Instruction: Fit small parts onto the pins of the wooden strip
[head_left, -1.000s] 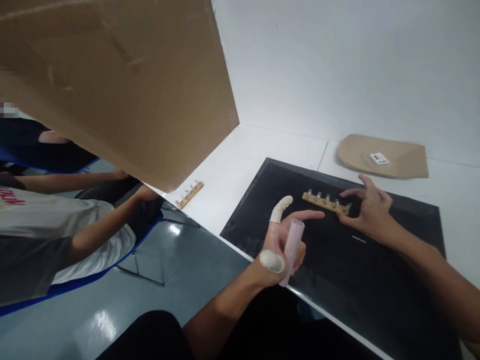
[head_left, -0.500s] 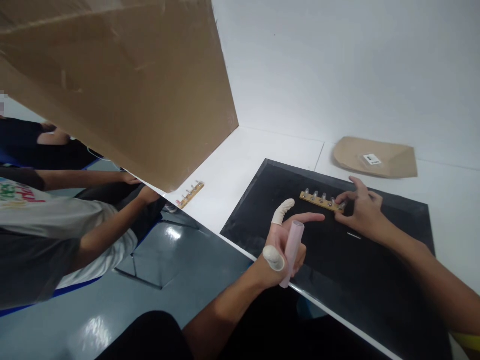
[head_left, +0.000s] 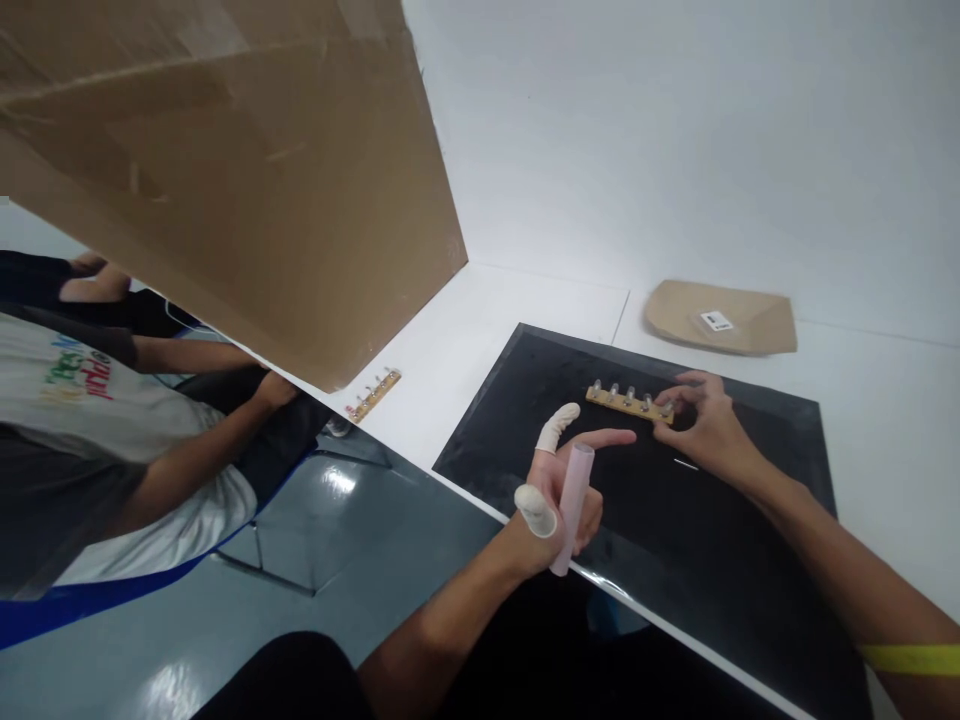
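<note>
My left hand (head_left: pixel 551 500) holds a pale pink tube (head_left: pixel 574 508) upright in its palm, the lower fingers curled round it. White finger cots cover its thumb and one raised finger, while a bare finger stretches towards a narrow wooden strip (head_left: pixel 621 402). Along this strip stands a row of several small clear pieces on shiny bases. At the strip's right end, my right hand (head_left: pixel 705 425) has its thumb and fingertips closed around the last piece. A thin whitish stick (head_left: pixel 686 464) lies on the black mat (head_left: pixel 720 540), close below my right hand.
A brown paper packet (head_left: pixel 757 325) with a small labelled clear case (head_left: pixel 714 321) lies behind the mat. A large cardboard panel (head_left: pixel 300 220) rises at the left. Near its foot is a similar strip (head_left: pixel 375 395). Another person (head_left: pixel 97 440) sits beyond the table's left edge.
The whole view has shifted slightly, so the table things appear a little further left. My right hand's raised finger has come down towards the strip. My left hand still holds the pink tube.
</note>
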